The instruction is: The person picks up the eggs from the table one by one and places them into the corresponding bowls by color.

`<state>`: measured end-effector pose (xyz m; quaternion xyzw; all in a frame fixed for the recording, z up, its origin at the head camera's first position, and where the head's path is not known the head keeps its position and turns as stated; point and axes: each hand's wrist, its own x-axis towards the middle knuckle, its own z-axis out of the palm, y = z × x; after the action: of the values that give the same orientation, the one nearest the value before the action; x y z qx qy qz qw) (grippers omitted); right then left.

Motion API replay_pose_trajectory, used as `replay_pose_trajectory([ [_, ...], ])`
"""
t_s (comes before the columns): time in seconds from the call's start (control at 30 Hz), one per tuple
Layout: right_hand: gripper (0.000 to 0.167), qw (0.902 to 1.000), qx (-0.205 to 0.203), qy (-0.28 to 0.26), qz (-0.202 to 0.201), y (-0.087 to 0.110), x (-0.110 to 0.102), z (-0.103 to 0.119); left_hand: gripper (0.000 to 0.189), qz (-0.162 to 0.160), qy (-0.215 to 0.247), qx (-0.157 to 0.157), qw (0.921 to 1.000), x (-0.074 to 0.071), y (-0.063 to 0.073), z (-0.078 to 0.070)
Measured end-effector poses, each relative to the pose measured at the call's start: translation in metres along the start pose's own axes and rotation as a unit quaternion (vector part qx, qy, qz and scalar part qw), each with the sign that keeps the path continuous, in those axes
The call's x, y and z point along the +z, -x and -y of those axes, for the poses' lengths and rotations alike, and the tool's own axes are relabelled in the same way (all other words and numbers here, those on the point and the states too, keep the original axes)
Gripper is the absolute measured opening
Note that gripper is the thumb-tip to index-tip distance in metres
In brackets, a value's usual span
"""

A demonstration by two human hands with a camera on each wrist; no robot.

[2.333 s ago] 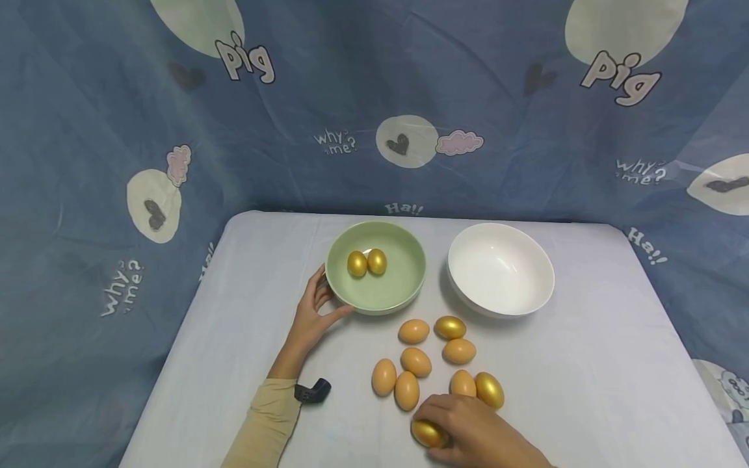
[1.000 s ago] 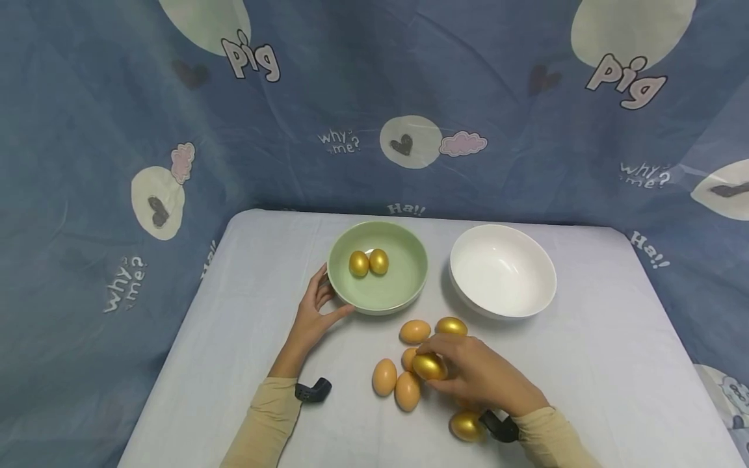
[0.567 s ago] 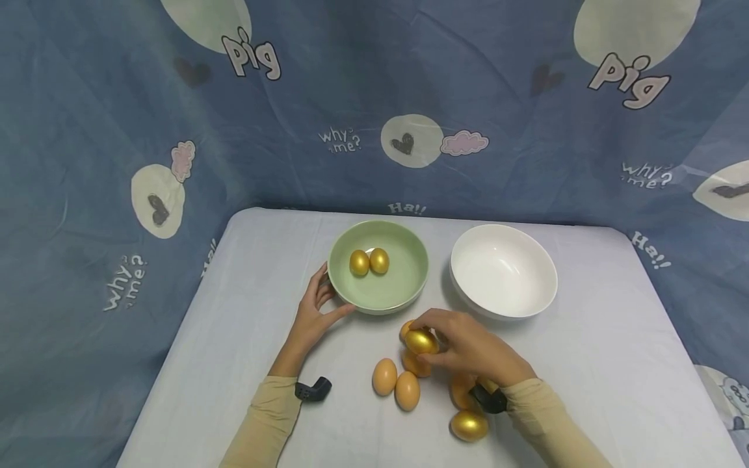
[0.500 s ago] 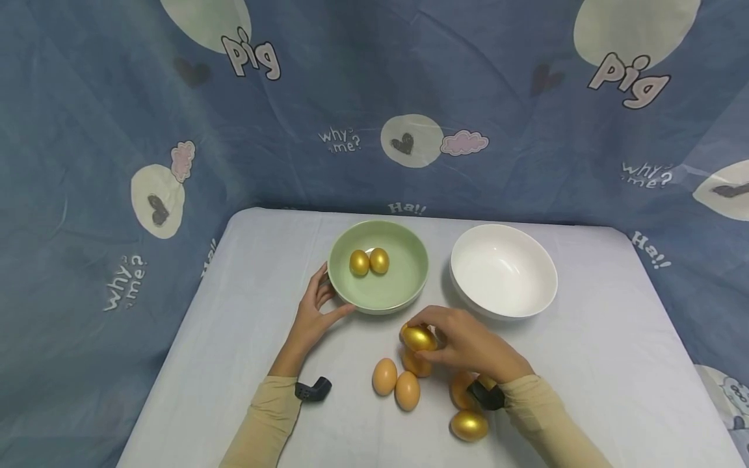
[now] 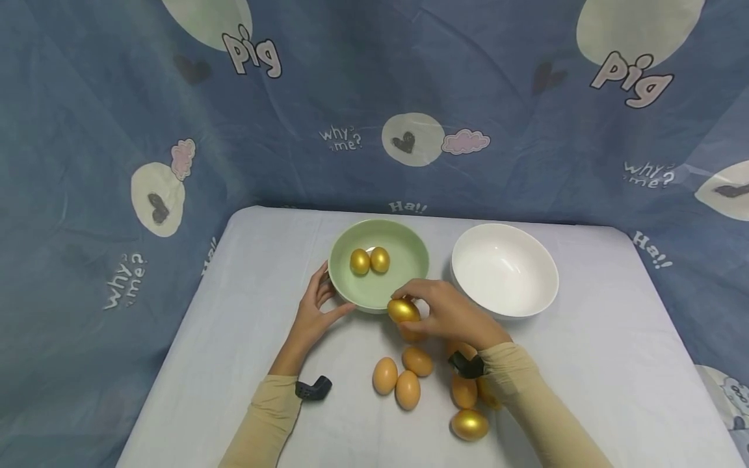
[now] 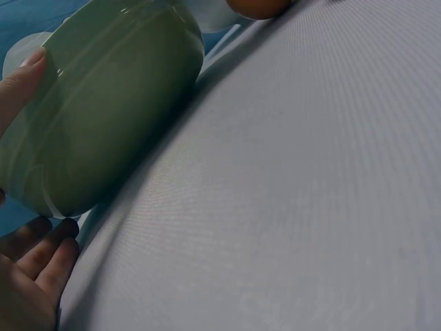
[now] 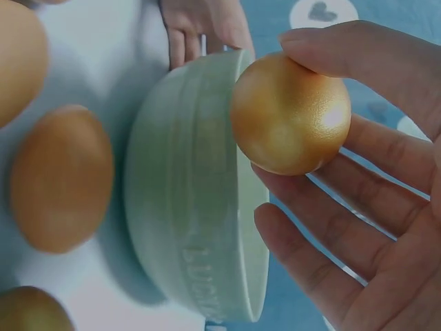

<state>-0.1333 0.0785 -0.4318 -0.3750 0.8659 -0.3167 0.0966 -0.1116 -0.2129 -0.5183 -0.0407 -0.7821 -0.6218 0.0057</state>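
My right hand (image 5: 452, 313) pinches a golden egg (image 5: 404, 311) between thumb and fingertips, just over the near rim of the green bowl (image 5: 405, 259). In the right wrist view the golden egg (image 7: 291, 114) hangs beside the rim, with the lower fingers spread out below it. Two golden eggs (image 5: 370, 260) lie together inside the bowl. My left hand (image 5: 311, 317) rests against the bowl's left side, thumb and fingers spread along it. In the left wrist view the thumb (image 6: 24, 79) lies at the bowl's wall.
A white bowl (image 5: 504, 270) stands to the right of the green one. Several brown eggs (image 5: 407, 390) lie on the white cloth in front, some partly hidden by my right arm. A golden egg (image 5: 469, 424) sits near the front. Behind the table hangs a blue patterned cloth (image 5: 304, 84).
My right hand picked up the golden egg near the table's front and carried it forward and slightly left to the green bowl's rim. The left hand stayed at the bowl.
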Motion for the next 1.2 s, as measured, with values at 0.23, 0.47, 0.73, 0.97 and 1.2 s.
replay_pose_trajectory([
  [0.23,0.035,0.9999,-0.016,0.001,-0.003,-0.021,-0.006,-0.001,0.106,-0.001,0.010,-0.009,0.9999,0.000,-0.001,0.001],
  [0.47,0.038,0.9999,-0.013,0.006,-0.005,-0.039,-0.014,0.001,0.106,0.004,0.002,-0.006,1.0000,-0.001,0.000,-0.003],
  [0.73,0.042,0.9997,-0.005,0.024,0.000,-0.058,-0.019,-0.003,0.106,0.001,0.006,-0.010,0.9999,-0.001,0.002,-0.001],
  [0.97,0.042,0.9998,-0.010,0.010,0.016,-0.079,-0.022,-0.005,0.106,-0.010,0.001,-0.005,0.9999,0.001,0.001,0.003],
  [1.2,0.038,0.9993,-0.010,0.012,0.032,-0.100,-0.020,-0.009,0.105,-0.010,0.008,-0.007,0.9999,0.002,-0.001,0.003],
])
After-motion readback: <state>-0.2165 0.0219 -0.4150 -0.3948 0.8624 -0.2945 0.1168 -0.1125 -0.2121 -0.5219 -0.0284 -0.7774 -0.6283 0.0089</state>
